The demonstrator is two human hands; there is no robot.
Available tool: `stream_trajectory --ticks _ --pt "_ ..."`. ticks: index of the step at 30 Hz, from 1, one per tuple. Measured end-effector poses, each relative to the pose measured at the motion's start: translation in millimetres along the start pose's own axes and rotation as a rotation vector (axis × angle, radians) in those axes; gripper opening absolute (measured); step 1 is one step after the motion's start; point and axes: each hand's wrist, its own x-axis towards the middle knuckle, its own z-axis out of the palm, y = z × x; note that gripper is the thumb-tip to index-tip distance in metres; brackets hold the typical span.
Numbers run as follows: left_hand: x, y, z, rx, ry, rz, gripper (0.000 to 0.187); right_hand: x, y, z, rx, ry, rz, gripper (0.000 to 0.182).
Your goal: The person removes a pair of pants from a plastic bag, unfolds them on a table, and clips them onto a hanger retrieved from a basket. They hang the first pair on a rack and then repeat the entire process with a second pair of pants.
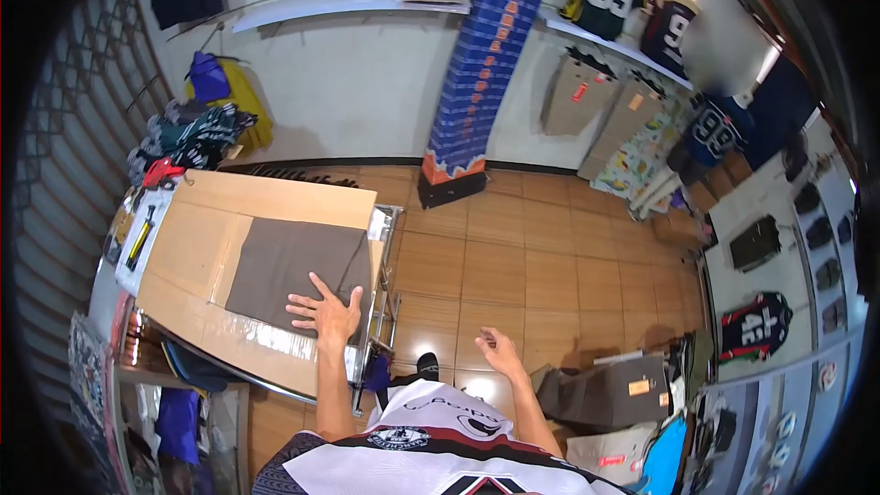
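My left hand [326, 312] lies flat with spread fingers on a folded grey-brown piece of cloth [284, 266], near its front right corner. The cloth rests smoothly on a cardboard sheet [183, 257] that covers a metal-framed table. Over the tiled floor to the right hangs my right hand [499, 351], its fingers loosely bent and apart, with nothing seen in them. Nearest to it is a dark grey-brown pile of folded trousers [596, 394] with a tag.
A yellow-and-black tool [140, 236] and a red object [163, 172] lie at the table's left end. Behind is a patterned pillar [481, 64]. A person in a navy jersey [720, 124] stands far right, by shelves and hanging clothes.
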Motion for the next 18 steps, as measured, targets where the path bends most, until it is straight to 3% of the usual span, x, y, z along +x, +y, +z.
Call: stream_trajectory --ticks 3,9,18 --pt "1.4 8.1 -0.3 0.004 0.006 -0.06 0.116 56.3 -18.9 0.5 -0.043 -0.059 -0.096 0.047" --pt "10.1 14.1 3.4 -0.002 -0.003 -0.144 0.119 157.2 -141.1 16.9 0.01 -0.227 -0.368 0.041" --pt "16.6 17.0 13.9 -0.021 0.144 -0.187 0.112 258.0 -314.1 115.7 0.144 -0.655 -0.777 0.033"
